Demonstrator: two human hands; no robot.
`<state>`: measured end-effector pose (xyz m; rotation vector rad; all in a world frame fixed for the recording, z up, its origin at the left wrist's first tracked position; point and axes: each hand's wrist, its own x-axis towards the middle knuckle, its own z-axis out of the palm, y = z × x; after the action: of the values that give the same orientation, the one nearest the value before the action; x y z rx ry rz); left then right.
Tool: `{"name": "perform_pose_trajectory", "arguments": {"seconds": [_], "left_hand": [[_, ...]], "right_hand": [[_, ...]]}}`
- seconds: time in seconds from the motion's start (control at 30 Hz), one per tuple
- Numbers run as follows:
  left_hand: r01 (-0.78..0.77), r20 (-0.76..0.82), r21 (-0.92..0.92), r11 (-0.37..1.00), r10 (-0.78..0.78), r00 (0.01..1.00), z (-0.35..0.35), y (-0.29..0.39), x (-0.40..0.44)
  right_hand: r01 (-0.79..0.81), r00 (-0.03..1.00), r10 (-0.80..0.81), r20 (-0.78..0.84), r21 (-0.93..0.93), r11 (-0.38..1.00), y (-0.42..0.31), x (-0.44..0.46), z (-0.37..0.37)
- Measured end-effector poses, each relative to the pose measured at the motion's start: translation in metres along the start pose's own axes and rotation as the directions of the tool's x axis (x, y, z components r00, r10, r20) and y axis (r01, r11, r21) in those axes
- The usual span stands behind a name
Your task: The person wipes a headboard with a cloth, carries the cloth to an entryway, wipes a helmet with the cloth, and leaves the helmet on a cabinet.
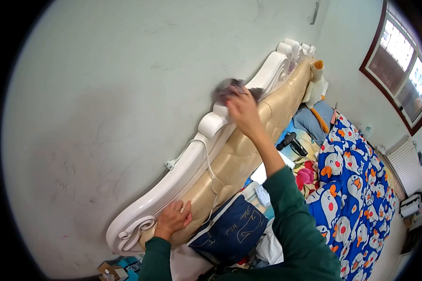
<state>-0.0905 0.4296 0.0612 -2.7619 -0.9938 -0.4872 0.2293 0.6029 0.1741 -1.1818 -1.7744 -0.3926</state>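
Observation:
My right hand (242, 111) grips a dark grey cloth (230, 89), slightly smeared by motion. It presses the cloth on the top edge of the white carved headboard (185, 161), near the middle scroll. My left hand (172, 220) lies on the tan padded panel (229, 164) at the near end, its fingers spread out and holding nothing. Between the two hands, a white cable (208, 161) hangs over the headboard, its plug (169, 165) against the wall side.
On the bed lie a dark blue bag (229, 234), a black massage gun (291, 144), a blue duck-print quilt (356, 192) and a grey-blue pillow (312, 122). A white plush goose (316, 86) leans at the far end. Boxes (122, 269) stand low at the near left.

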Motion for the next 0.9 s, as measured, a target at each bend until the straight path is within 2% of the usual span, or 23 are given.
{"name": "perform_pose_trajectory", "arguments": {"seconds": [0.03, 0.1, 0.13, 0.2, 0.23, 0.3, 0.33, 0.37, 0.43, 0.5, 0.57, 0.63, 0.7, 0.73, 0.8, 0.9], "left_hand": [[0.009, 0.003, 0.000, 1.000, -0.009, 1.000, 0.000, 0.000, 0.002], [0.007, -0.007, -0.032, 0.999, -0.007, 1.000, 0.001, -0.001, 0.003], [0.019, -0.011, -0.064, 0.998, -0.019, 1.000, 0.002, 0.000, 0.003], [0.020, -0.011, -0.054, 0.998, -0.020, 1.000, 0.002, 0.002, 0.002], [0.024, -0.020, -0.035, 0.999, -0.024, 1.000, 0.001, 0.001, 0.003], [0.025, -0.020, -0.033, 0.999, -0.025, 0.999, 0.000, 0.002, 0.004], [0.030, -0.017, -0.033, 0.999, -0.030, 0.999, 0.000, 0.002, 0.004], [0.024, -0.022, -0.033, 0.999, -0.025, 0.999, 0.000, 0.002, 0.004], [0.029, 0.004, -0.042, 0.999, -0.028, 1.000, 0.000, 0.002, 0.004], [0.036, 0.009, -0.075, 0.997, -0.035, 0.999, 0.001, 0.000, 0.004], [0.042, 0.024, -0.106, 0.994, -0.039, 0.999, 0.001, 0.001, 0.003], [0.065, 0.028, -0.099, 0.993, -0.062, 0.998, 0.000, 0.001, 0.004], [0.063, 0.038, -0.088, 0.994, -0.060, 0.997, 0.001, 0.000, 0.002], [0.069, 0.046, -0.076, 0.995, -0.066, 0.997, 0.002, 0.000, 0.002], [0.064, 0.045, -0.073, 0.995, -0.061, 0.997, 0.003, -0.002, 0.001], [0.059, 0.047, -0.078, 0.995, -0.056, 0.997, 0.004, -0.005, 0.003]], "right_hand": [[0.012, 0.999, -0.011, -0.040, 0.004, 1.000, -0.003, 0.005, 0.001], [-0.141, 0.987, 0.128, 0.095, 0.145, 0.979, 0.006, 0.014, -0.004], [-0.143, 0.987, 0.131, 0.096, 0.138, 0.980, 0.014, 0.018, -0.004], [-0.239, 0.967, 0.202, 0.156, 0.274, 0.932, 0.026, 0.023, -0.001], [-0.241, 0.967, 0.206, 0.150, 0.273, 0.931, 0.031, 0.025, -0.001], [-0.500, 0.850, 0.487, 0.200, 0.021, 0.866, 0.043, 0.027, -0.001], [-0.506, 0.858, 0.499, 0.123, 0.026, 0.862, 0.049, 0.023, 0.000], [-0.505, 0.859, 0.499, 0.116, 0.023, 0.863, 0.056, 0.020, -0.001], [-0.425, 0.884, 0.408, 0.228, 0.027, 0.905, 0.066, 0.018, -0.007], [-0.426, 0.878, 0.421, 0.228, -0.027, 0.904, 0.076, 0.018, -0.010], [-0.261, 0.925, 0.252, 0.285, -0.007, 0.965, 0.088, 0.022, -0.014], [-0.206, 0.919, 0.217, 0.328, -0.067, 0.976, 0.091, 0.031, -0.017], [-0.093, 0.921, 0.191, 0.339, -0.285, 0.954, 0.097, 0.036, -0.015], [-0.093, 0.922, 0.191, 0.337, -0.284, 0.954, 0.107, 0.041, -0.014], [-0.062, 0.940, 0.211, 0.267, -0.477, 0.877, 0.131, 0.053, -0.016], [-0.004, 0.993, 0.064, 0.102, -0.504, 0.864, 0.160, 0.062, -0.020]]}}
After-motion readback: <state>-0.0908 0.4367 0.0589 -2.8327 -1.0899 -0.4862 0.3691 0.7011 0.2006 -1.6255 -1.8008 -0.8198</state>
